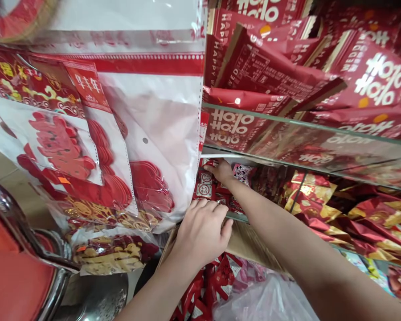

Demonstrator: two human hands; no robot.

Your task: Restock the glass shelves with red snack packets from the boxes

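My right hand [221,172] reaches deep into a low glass-fronted shelf bin. Its fingers are bent together at a small red packet [208,162] near the bin's back left corner. More small red packets [204,191] with white printed squares lie just in front of it. Back up and knuckles bent, my left hand [203,228] is at the bin's front edge, close to those packets. Its fingertips curl out of sight, so what they hold or press on is hidden. A white packet with dark spots [243,173] lies right of my right hand.
Clear bags of red cut-outs [150,187] hang at left, close to both hands. Above is a glass shelf edge [307,125] with large red packets [274,67]. Red-and-gold packets [381,214] fill the right bins. Below sits a cardboard box [254,243]; a red chair [16,276] stands left.
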